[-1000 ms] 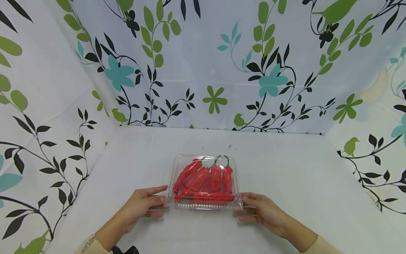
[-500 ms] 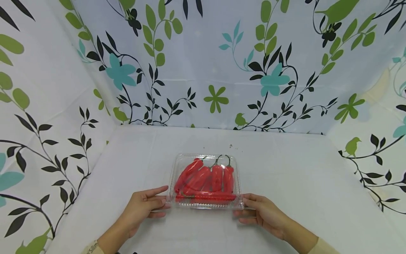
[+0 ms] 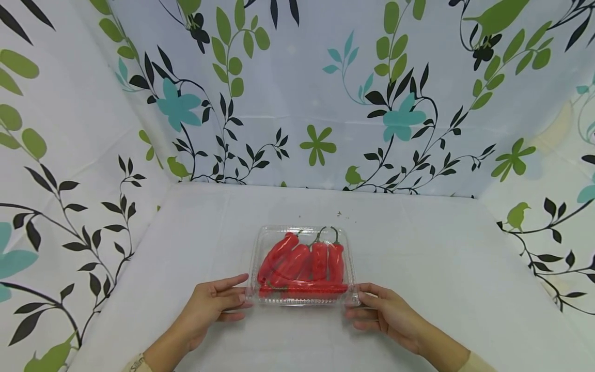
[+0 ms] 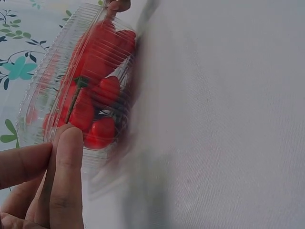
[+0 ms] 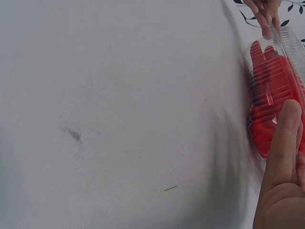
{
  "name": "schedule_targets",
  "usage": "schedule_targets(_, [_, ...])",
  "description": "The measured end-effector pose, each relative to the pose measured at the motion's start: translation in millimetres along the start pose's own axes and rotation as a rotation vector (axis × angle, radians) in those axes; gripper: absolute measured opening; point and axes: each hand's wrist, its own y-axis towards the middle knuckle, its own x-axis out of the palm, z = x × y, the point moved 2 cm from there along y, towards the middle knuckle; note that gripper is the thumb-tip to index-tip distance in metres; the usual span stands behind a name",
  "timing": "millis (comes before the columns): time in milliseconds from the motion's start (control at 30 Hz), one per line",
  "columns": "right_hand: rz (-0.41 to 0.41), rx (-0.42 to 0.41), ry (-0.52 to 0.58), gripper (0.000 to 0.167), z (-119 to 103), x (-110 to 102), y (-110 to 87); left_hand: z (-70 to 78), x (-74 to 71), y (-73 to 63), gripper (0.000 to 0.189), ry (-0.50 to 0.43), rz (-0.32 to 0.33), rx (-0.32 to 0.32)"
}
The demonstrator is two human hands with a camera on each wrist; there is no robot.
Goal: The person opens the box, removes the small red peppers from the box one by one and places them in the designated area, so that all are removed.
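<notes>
Peppers (image 3: 290, 263), red and glossy, lie inside a clear plastic container (image 3: 301, 303) at the middle of the white table (image 3: 297, 341), toward its near part. Several of them lie lengthwise with the green stems pointing to the far side, and at the near side red peppers lie across. The ribbed wall of the container is seen well in the left wrist view; whether its bottom touches the table or is slightly raised, I cannot tell.

Left hand (image 3: 209, 309) is at the near left corner of the container, and its thumb and fingers pinch the edge with a narrow gap. Right hand (image 3: 392, 316) is at the near right corner and pinches the edge there in a similar manner, with its lower fingers spread somewhat apart. Both wrists come out of pale sleeves (image 3: 476, 363).

Beyond the container, a few small dark crumbs (image 3: 339, 213) are on the table. In the right wrist view, a grey smudge (image 5: 72, 133) and a thin greenish bit (image 5: 170, 188) are on the white surface. Cloth (image 3: 279, 103) printed with leaves, flowers and birds stands at the far, left and right sides.
</notes>
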Motion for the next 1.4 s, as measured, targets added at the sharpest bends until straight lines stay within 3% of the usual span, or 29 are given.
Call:
schedule_targets(333, [-0.005,0.004,-0.014,0.058,1.3,-1.4,1.0,-5.3,-1.1,2.0,0.059,-0.018,-0.003,0.004])
schedule_targets(700, [-0.043,-0.017,-0.121,0.045,3.6,-7.6,2.7,-3.5,0.8,3.1,0.054,-0.020,0.027,0.003])
schedule_targets(1067, [-0.143,-0.016,-0.028,0.046,3.1,-11.5,1.1,-2.9,0.5,2.8,0.053,-0.014,0.040,-0.006])
schedule_targets(1400, [-0.144,-0.003,-0.069,0.043,3.0,-9.1,4.4,-5.9,1.8,4.2,0.053,-0.026,0.042,0.005])
